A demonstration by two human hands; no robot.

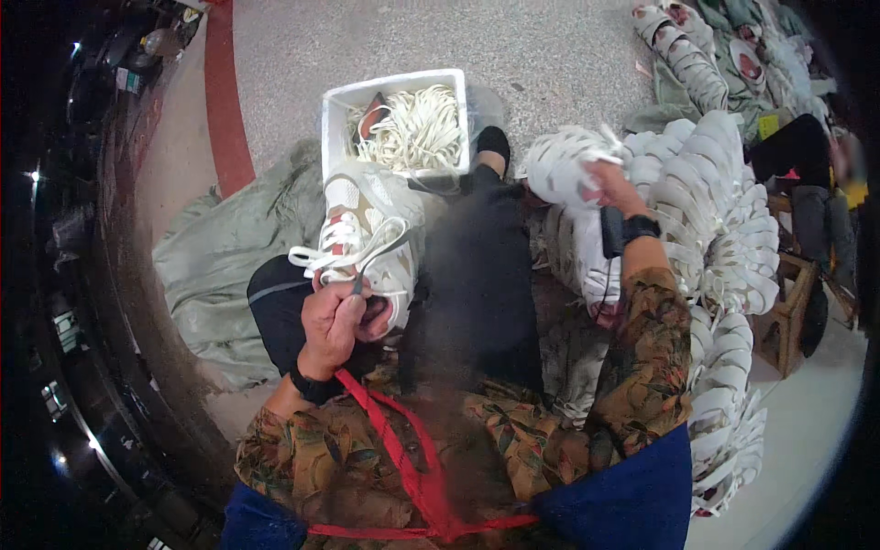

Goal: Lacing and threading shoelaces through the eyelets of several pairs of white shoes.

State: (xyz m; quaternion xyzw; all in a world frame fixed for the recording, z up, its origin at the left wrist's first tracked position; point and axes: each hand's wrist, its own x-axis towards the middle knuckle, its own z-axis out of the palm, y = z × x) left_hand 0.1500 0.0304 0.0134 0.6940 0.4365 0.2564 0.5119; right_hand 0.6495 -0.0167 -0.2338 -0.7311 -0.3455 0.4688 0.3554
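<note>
A white and beige sneaker with reddish patches rests across my left thigh, its toe pointing away. White shoelaces loop loosely over its front. My left hand is closed at the shoe's collar, on a thin dark tool that sticks up among the laces; its full shape is hidden. To the right, my right hand is stretched out over the end of a row of nested white shoe uppers. Motion smears its fingers, and a blurred white strip shows just above them.
A white foam box full of loose laces stands on the speckled floor ahead. Grey-green cloth lies at left. More stacked white uppers fill the right side, beside a wooden stool. Red apron straps hang across my front.
</note>
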